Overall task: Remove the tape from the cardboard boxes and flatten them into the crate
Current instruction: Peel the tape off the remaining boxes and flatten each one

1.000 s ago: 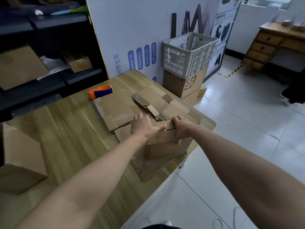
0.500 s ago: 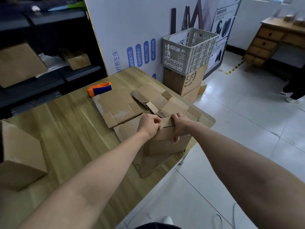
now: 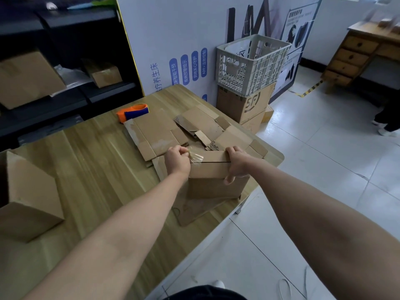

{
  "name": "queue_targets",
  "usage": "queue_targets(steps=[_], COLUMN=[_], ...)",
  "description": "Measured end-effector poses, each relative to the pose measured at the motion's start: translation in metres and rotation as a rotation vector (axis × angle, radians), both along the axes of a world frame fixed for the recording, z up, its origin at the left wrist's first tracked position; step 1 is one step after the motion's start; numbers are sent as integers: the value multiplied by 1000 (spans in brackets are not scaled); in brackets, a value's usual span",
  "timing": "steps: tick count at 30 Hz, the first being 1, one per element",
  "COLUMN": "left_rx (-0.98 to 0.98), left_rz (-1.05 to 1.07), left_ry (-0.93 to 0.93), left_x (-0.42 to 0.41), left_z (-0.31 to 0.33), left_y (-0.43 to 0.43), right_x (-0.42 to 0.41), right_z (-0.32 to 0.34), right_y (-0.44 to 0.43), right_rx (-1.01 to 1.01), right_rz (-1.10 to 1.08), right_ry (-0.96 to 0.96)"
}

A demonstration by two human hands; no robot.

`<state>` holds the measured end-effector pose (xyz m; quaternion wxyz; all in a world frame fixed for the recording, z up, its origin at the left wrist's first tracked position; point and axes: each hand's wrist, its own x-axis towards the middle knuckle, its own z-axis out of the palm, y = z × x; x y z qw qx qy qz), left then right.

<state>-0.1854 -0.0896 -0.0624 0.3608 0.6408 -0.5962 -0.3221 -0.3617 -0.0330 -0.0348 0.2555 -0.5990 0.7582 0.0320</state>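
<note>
A small brown cardboard box [image 3: 213, 180] stands on flattened cardboard at the table's right edge. My right hand [image 3: 237, 164] grips the box's top right corner, thumb down its front. My left hand [image 3: 177, 160] is at the box's top left corner and pinches a strip of clear tape [image 3: 195, 157] lifted off the lid seam. Flattened cardboard pieces [image 3: 164, 132] lie spread behind the box. The white plastic crate [image 3: 253, 63] sits on stacked boxes on the floor beyond the table.
An orange and blue tape dispenser [image 3: 133, 112] lies at the table's far side. Another closed cardboard box [image 3: 28, 198] sits at the table's left. Dark shelving [image 3: 65, 87] with boxes stands behind. A wooden desk [image 3: 357, 55] and a person's feet [image 3: 385, 126] are at right.
My left hand slid left along the lid to the box's left corner, peeling a strip of clear tape off. My right hand stayed gripping the right corner.
</note>
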Motion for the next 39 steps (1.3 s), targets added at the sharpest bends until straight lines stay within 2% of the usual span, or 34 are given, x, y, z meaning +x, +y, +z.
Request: queue_targets(steps=[3,5,10,12,16,19,31,35,39], left_rx=[54,22,-234,-223,10,92,32,7,-36], left_rz=[29,-84,-433,-487,-372,-336,-345,-394,-386], left_ry=[36,-43,-263,-293,-179,-149,-214,-383,-369], left_x=[3,8,14,8,-2,-5,-8,-18,-13], left_z=[-2,-3,10,13,16,18,13,15,18], left_y=[1,1,10,14,13,12,18,19,11], right_x=[1,2,8,10,11,11,15,16,13], right_z=[1,3,9,10,9,9,12,12,12], right_y=[-1,-3,-8,-10,-10,-12,-19,-18,-17], right_rx=[12,34,91,109,122,122,148,153,147], right_rz=[5,9,41,45,38,55,75,73,70], right_ry=[22,44,104,123,142,164,211,220,197])
